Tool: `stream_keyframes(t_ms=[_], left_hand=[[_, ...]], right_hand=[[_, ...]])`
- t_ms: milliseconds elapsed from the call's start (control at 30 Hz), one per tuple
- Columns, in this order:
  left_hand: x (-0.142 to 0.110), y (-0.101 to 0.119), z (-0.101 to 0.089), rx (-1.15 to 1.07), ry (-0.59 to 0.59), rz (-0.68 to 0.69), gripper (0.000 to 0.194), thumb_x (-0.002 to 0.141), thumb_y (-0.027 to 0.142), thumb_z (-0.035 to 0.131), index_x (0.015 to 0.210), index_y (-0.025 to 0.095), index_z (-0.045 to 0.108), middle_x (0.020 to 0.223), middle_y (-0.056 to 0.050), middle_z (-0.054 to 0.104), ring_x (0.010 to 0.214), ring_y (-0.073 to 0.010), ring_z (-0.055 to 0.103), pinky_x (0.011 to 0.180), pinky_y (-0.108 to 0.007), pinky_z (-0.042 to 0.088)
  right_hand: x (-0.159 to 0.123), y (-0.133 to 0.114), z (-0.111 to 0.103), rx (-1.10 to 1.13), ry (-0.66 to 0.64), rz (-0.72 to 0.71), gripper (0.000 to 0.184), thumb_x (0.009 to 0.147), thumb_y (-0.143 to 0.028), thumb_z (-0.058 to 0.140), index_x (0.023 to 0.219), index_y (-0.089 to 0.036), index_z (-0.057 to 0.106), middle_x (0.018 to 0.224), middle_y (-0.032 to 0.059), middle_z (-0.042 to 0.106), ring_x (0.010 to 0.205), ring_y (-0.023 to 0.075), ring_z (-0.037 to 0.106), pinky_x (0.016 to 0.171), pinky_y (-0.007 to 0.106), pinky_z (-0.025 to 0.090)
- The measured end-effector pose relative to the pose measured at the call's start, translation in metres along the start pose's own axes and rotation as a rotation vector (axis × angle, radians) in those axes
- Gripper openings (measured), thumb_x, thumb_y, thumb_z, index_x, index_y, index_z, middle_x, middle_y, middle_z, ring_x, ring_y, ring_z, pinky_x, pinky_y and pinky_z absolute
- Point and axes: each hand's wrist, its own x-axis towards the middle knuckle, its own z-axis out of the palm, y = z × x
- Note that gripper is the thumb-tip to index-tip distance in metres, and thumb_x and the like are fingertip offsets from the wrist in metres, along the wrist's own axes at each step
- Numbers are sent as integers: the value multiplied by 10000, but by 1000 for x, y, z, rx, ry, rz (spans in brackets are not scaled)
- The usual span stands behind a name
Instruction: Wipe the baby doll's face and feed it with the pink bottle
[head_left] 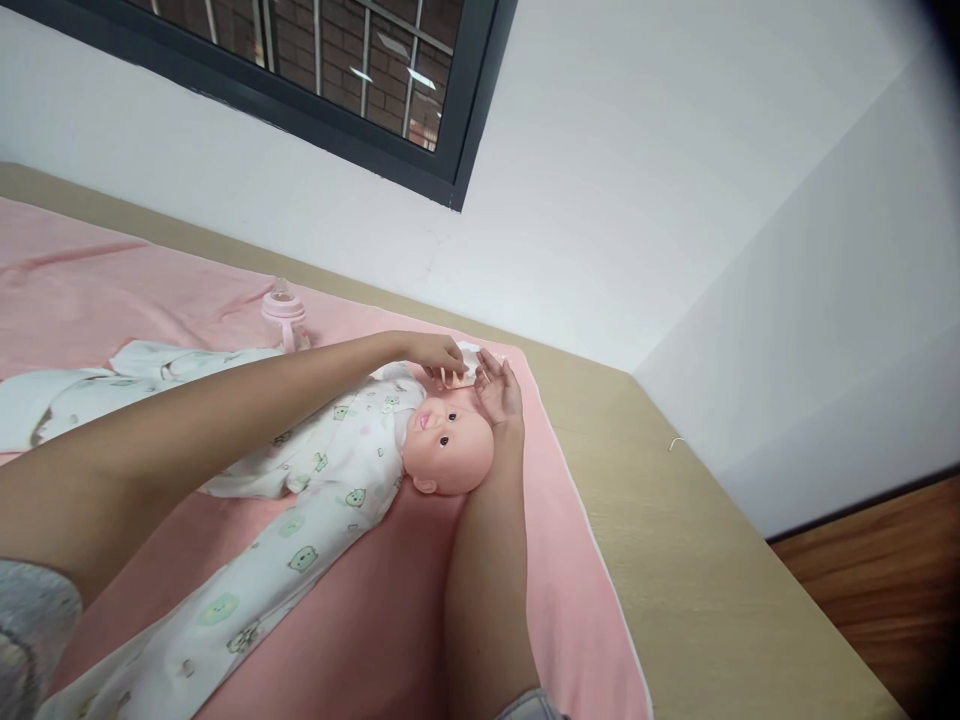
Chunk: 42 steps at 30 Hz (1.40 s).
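Observation:
A baby doll (448, 445) in a white printed sleepsuit (315, 500) lies on a pink blanket (577, 600), its head toward the far corner. My left hand (437, 353) reaches over the doll's chest and pinches a small white cloth item (466, 362) just beyond the doll's head. My right hand (499, 390) is beside the head on the right, fingers spread and open, close to the same white item.
A pink baby bottle (285, 315) stands at the blanket's far edge. Another white printed garment (112, 385) lies to the left. The beige surface (690, 560) ends at the right, with a wooden floor (885, 580) below. White walls and a dark-framed window (360, 90) lie behind.

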Motion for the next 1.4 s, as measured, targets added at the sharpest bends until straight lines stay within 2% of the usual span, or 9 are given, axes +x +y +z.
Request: stream_keyframes(t_ms=[133, 267, 433, 533, 633, 800, 1100, 1267, 1400], left_hand=[[-5, -10, -14, -14, 303, -20, 529, 756, 655, 563, 688, 131, 582, 813, -140, 659, 754, -240, 632, 754, -352, 501], [-8, -15, -18, -34, 493, 20, 629, 755, 700, 536, 982, 121, 631, 1121, -175, 639, 991, -289, 614, 813, -343, 487], [-18, -7, -13, -75, 260, 144, 639, 724, 577, 667, 1213, 167, 632, 1326, -112, 584, 1182, -273, 531, 947, -303, 428], [-23, 0, -8, -111, 43, 179, 530, 734, 507, 684, 1153, 184, 685, 1210, -78, 657, 1136, -257, 549, 949, -314, 415], [-23, 2, -3, -202, -32, 177, 413, 692, 465, 744, 984, 175, 740, 1005, -61, 710, 998, -224, 598, 925, -317, 427], [-22, 0, 0, -345, 66, 184, 342, 608, 425, 830, 788, 152, 728, 841, -50, 697, 838, -197, 609, 844, -316, 469], [-53, 8, -15, -282, 244, 185, 306, 644, 391, 799, 809, 151, 706, 817, -38, 695, 822, -186, 617, 780, -288, 473], [-67, 11, -14, -109, 390, 182, 377, 661, 441, 755, 874, 135, 697, 606, 2, 598, 621, -152, 544, 597, -250, 391], [-80, 19, -7, 33, 457, 206, 401, 702, 437, 669, 936, 115, 719, 717, -44, 672, 670, -181, 592, 571, -245, 377]], right_hand=[[-5, -9, 2, 30, -108, -12, 424, 997, -345, 322, 1030, -170, 707, 1270, 52, 630, 785, 64, 604, 681, 128, 532], [-10, -15, 0, 26, -179, -11, 453, 994, -354, 298, 1008, -181, 716, 1208, 48, 660, 772, 82, 594, 660, 155, 537], [-14, -22, -3, -48, -252, -42, 411, 949, -412, 394, 961, -189, 739, 1011, 57, 706, 768, 112, 583, 636, 202, 520], [-18, -28, -2, -117, -298, -73, 384, 887, -484, 495, 953, -200, 744, 929, 62, 699, 778, 127, 576, 641, 223, 502], [-23, -35, 3, -163, -320, -106, 399, 814, -533, 570, 952, -204, 748, 889, 64, 688, 787, 139, 568, 654, 233, 491], [-29, -43, 8, -252, -311, -138, 453, 743, -587, 610, 944, -203, 744, 917, 71, 686, 802, 157, 563, 705, 272, 493], [-29, -57, 14, -437, -161, -174, 336, 763, -482, 654, 988, -238, 708, 1159, 33, 663, 765, 94, 564, 667, 213, 474], [-41, -73, 43, -793, -119, -208, 319, 762, -430, 700, 1014, -234, 699, 1199, 32, 655, 877, 116, 608, 773, 241, 495], [-56, -84, 73, -1069, -236, -153, 355, 781, -403, 699, 1080, -211, 678, 1231, 51, 649, 1048, 170, 611, 939, 335, 488]])
